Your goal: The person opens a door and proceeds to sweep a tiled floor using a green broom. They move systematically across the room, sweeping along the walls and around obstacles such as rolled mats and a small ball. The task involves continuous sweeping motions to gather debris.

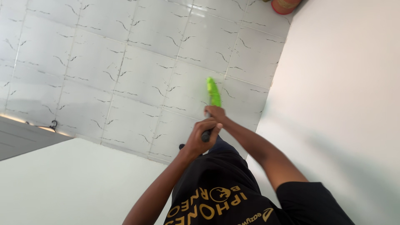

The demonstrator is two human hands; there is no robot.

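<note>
Bright green long-handled mop point(213, 92) points down at the white tiled floor point(137, 71). Left hand point(201, 135) grips its dark handle; right hand point(215, 112) clasps just above it.

I am standing in what looks like a room of a home, perhaps a hallway or a wash area (I cannot tell which). The floor point(141, 71) under me is laid with glossy white tiles veined in dark streaks. Plain white walls point(346, 83) close it in on two sides, and a red-orange pot point(285, 5) sits by the far corner.
</note>
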